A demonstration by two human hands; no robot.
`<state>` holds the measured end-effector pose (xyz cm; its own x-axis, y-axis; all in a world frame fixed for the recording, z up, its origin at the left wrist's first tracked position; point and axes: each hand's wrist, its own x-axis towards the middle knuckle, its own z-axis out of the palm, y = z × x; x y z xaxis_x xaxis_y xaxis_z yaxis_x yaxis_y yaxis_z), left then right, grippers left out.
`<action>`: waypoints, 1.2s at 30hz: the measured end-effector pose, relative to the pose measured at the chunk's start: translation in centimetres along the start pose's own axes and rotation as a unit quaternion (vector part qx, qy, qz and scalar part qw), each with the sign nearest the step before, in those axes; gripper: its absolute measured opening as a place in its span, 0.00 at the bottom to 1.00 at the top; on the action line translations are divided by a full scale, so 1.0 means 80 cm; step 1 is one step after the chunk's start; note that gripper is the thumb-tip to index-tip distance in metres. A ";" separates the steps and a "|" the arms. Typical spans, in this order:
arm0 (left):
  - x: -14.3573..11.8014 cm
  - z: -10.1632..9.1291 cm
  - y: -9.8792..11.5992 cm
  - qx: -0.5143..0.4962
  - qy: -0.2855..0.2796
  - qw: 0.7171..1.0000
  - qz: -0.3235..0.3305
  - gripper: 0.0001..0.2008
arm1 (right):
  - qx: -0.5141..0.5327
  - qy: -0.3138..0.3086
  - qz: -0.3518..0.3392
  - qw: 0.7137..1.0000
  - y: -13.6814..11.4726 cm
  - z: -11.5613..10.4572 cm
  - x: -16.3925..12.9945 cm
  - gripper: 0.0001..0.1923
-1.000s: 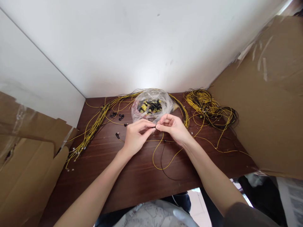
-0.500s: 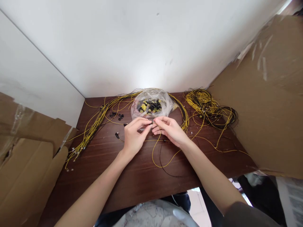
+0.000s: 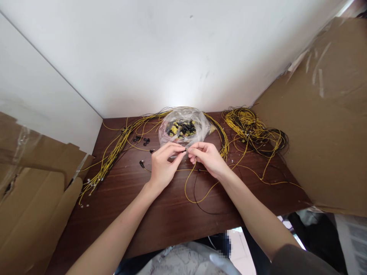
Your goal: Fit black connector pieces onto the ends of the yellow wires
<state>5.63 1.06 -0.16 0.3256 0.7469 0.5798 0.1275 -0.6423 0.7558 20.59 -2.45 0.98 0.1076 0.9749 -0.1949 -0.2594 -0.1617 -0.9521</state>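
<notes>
Between the thumb and fingers of my left hand (image 3: 165, 161) is a small black connector piece (image 3: 184, 150), mostly hidden by the fingertips. My right hand (image 3: 207, 157) pinches a thin yellow wire (image 3: 186, 183) close against it, the fingertips of both hands nearly touching. From the right hand the wire drops in a loop onto the table, with a thin black wire (image 3: 195, 194) beside it. Just behind the hands stands a clear plastic bag (image 3: 203, 124) holding black and yellow small parts (image 3: 183, 129).
A bundle of yellow and black wires (image 3: 120, 143) curves along the table's left and back. More wires lie tangled in a heap (image 3: 243, 122) at back right. Small black parts (image 3: 146, 141) lie left of the bag. Cardboard (image 3: 321, 126) and a white wall (image 3: 183, 57) enclose the brown table (image 3: 160, 225).
The right hand's fingers have curled in and closed more tightly at the connector piece. My left hand has shifted very slightly right; everything on the table is unchanged.
</notes>
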 end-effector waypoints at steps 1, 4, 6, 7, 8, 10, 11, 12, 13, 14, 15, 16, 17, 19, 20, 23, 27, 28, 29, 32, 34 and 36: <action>0.000 0.000 0.001 0.002 0.000 1.000 0.005 0.04 | -0.004 0.005 -0.003 1.000 0.000 0.000 0.000 0.06; -0.001 0.001 0.003 0.004 0.002 1.000 0.013 0.05 | -0.007 0.013 -0.010 1.000 0.002 0.000 0.001 0.04; -0.002 0.002 0.004 0.002 0.005 1.000 0.014 0.05 | -0.005 0.015 -0.013 1.000 0.003 0.000 0.002 0.04; -0.002 0.002 0.005 0.001 0.008 1.000 0.014 0.05 | -0.004 0.016 -0.015 1.000 0.004 0.000 0.002 0.04; -0.002 0.003 0.005 0.002 0.010 1.000 0.015 0.05 | -0.003 0.019 -0.017 1.000 0.004 0.001 0.002 0.04; -0.002 0.003 0.007 0.007 0.014 1.000 0.021 0.05 | -0.004 0.025 -0.024 0.999 0.005 0.003 0.001 0.03; -0.002 0.004 0.008 0.011 0.015 1.000 0.024 0.05 | -0.006 0.029 -0.029 0.999 0.005 0.004 0.001 0.03; -0.002 0.004 0.009 0.015 0.016 0.999 0.027 0.05 | -0.008 0.032 -0.035 0.999 0.004 0.006 0.000 0.02; -0.003 0.004 0.009 0.019 0.018 0.999 0.030 0.05 | -0.011 0.037 -0.042 0.998 0.004 0.007 -0.001 0.02; -0.003 0.004 0.010 0.023 0.021 0.999 0.034 0.05 | -0.013 0.042 -0.049 0.998 0.004 0.009 -0.002 0.02; -0.003 0.005 0.011 0.026 0.025 0.999 0.038 0.05 | -0.014 0.048 -0.055 0.997 0.005 0.010 -0.003 0.02; -0.004 0.005 0.012 0.029 0.029 0.998 0.042 0.05 | -0.014 0.054 -0.059 0.997 0.005 0.012 -0.003 0.02; -0.004 0.006 0.012 0.033 0.033 0.998 0.048 0.05 | -0.013 0.060 -0.064 0.996 0.006 0.014 -0.004 0.03; -0.006 0.007 0.011 0.046 0.039 0.996 0.062 0.05 | -0.013 0.070 -0.072 0.995 0.007 0.017 -0.005 0.03; -0.007 0.007 0.011 0.055 0.041 0.995 0.071 0.05 | -0.014 0.073 -0.076 0.994 0.008 0.018 -0.006 0.03; -0.009 0.007 0.007 0.092 0.037 0.990 0.100 0.05 | -0.024 0.075 -0.090 0.993 0.010 0.019 -0.007 0.03; -0.011 0.006 0.005 0.128 0.034 0.983 0.129 0.06 | -0.034 0.070 -0.102 0.992 0.011 0.018 -0.009 0.02; -0.012 0.006 0.004 0.132 0.035 0.982 0.134 0.06 | -0.035 0.071 -0.104 0.991 0.011 0.018 -0.009 0.02; -0.012 0.006 0.004 0.134 0.036 0.981 0.138 0.06 | -0.037 0.072 -0.106 0.991 0.011 0.018 -0.009 0.02; -0.012 0.006 0.004 0.137 0.035 0.980 0.137 0.06 | -0.041 0.073 -0.110 0.990 0.013 0.019 -0.009 0.02; -0.012 0.006 0.004 0.136 0.035 0.981 0.132 0.06 | -0.044 0.074 -0.111 0.990 0.013 0.020 -0.009 0.02; -0.012 0.006 0.004 0.128 0.037 0.983 0.128 0.05 | -0.045 0.073 -0.114 0.990 0.013 0.020 -0.010 0.02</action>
<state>5.83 0.05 -0.66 0.3092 0.5602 0.7685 0.2858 -0.8255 0.4867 18.72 -3.13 0.55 0.2921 0.9564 0.0013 -0.1267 0.0400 -0.9911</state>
